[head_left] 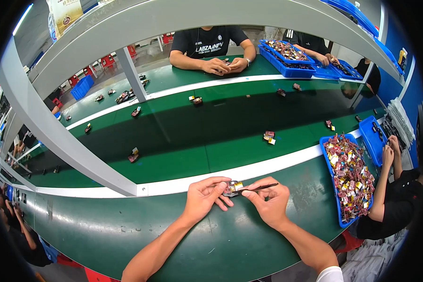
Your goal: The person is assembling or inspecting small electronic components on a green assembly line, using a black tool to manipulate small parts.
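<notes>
Over the near green bench, my left hand (205,197) grips a small electronic assembly (232,188) between thumb and fingers. The assembly has a dark casing with yellow and white patches; its finer parts are too small to make out. My right hand (269,201) is closed around a thin black pen-like tool (263,187), which slants across the fingers. The tool's left end reaches the right side of the assembly. Whether it is a tweezer or a pick, I cannot tell.
A green conveyor belt (207,136) runs beyond a white rail, carrying several small assemblies, one of them (269,137) close ahead. On the right stands a blue tray (336,188) heaped with such parts. A grey post (66,127) rises at left. Co-workers sit opposite and at right.
</notes>
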A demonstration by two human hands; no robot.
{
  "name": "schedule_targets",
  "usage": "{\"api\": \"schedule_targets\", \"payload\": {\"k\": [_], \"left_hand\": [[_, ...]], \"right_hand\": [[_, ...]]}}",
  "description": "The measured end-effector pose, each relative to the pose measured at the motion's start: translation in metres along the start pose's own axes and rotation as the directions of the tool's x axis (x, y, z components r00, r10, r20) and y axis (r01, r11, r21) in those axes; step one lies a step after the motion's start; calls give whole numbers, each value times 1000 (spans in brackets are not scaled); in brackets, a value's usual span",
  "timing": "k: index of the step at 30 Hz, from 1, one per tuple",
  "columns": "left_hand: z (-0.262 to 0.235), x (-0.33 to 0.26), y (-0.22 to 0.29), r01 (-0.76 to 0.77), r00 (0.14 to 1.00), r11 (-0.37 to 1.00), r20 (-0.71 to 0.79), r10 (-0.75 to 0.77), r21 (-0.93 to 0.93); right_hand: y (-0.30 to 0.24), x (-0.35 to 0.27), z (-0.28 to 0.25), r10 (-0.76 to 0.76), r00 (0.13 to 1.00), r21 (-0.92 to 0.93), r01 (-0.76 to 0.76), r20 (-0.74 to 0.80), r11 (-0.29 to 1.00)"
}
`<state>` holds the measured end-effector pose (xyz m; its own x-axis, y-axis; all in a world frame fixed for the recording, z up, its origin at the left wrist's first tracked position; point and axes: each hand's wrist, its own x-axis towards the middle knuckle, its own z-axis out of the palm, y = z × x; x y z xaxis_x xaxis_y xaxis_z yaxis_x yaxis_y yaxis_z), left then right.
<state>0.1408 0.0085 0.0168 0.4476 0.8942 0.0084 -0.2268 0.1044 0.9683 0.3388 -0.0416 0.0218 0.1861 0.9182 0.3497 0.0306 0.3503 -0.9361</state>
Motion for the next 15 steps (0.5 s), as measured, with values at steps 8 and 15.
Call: {"api": "schedule_targets", "payload": {"k": [8, 15], "left_hand": [[0, -1, -2, -1, 1000, 1000, 9, 1, -7], [0, 0, -3, -15, 1000, 1000, 8, 15, -9]], "right_hand": [[5, -2, 0, 0, 1000, -4, 0, 15, 1000], [5, -1, -4, -81, 996, -124, 86, 46, 989]]}}
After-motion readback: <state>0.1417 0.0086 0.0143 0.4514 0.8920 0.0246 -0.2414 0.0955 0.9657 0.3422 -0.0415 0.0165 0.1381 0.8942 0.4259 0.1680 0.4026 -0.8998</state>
